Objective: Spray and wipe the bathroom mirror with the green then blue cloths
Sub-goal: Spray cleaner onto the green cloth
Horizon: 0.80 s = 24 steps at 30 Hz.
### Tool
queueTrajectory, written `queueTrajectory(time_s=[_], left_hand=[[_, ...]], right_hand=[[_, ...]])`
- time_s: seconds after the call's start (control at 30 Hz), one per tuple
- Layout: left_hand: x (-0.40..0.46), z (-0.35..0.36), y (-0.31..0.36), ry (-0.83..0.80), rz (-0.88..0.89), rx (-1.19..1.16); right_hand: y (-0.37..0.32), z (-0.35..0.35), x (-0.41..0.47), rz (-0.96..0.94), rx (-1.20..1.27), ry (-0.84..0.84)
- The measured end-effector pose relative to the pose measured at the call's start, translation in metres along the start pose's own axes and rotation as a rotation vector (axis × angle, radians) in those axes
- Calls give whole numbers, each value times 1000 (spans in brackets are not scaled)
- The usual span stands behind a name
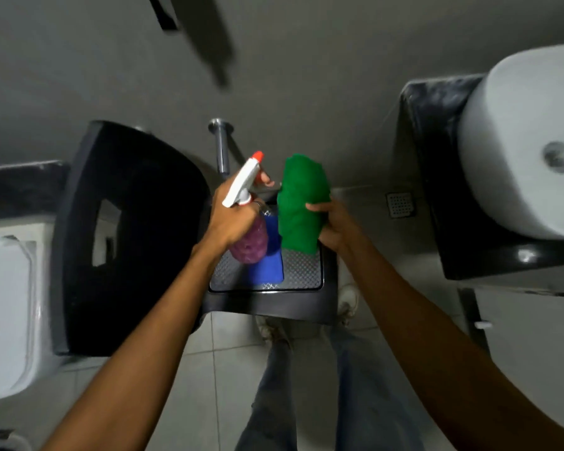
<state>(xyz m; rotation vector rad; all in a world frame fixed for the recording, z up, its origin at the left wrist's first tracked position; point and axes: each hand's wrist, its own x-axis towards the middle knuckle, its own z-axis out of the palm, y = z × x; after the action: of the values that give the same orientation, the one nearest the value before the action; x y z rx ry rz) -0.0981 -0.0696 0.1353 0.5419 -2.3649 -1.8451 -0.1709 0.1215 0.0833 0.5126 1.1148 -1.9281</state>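
Standing over a black stool (267, 301), a person grips the spray bottle (246, 219) in the left hand (232, 219) and pinches the green cloth (302, 203) in the right hand (334, 227), both above it; the blue cloth (267, 268) lies on it. Spraying and wiping apparently remain; no mirror is visible.

Materials and finishes, as we find them at the stool.

We note a green cloth (302, 203) of soft, matt fabric and a blue cloth (267, 266) of like weave, lying on a black plastic stool (267, 302) whose top is a textured, diamond-patterned tread. The spray bottle (249, 236) has a clear plastic body and a smooth white plastic trigger head with a red nozzle. The basin (515, 151) is glossy white ceramic on a polished dark stone counter (437, 131). The floor tiles (232, 369) are smooth and pale.
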Motion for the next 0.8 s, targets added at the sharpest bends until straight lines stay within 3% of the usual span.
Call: queueTrajectory(time_s=[0.23, 0.43, 0.63, 0.8], left_hand=[[-3, -5, 96, -151, 97, -36], [11, -14, 166, -192, 176, 50], [21, -10, 220, -169, 140, 25], [14, -9, 224, -161, 60, 16]], right_hand=[[-102, 66, -71, -221, 194, -276], [-172, 105, -105, -336, 170, -279], [-209, 124, -130, -366, 36, -409], [-221, 125, -135, -409, 66, -284]])
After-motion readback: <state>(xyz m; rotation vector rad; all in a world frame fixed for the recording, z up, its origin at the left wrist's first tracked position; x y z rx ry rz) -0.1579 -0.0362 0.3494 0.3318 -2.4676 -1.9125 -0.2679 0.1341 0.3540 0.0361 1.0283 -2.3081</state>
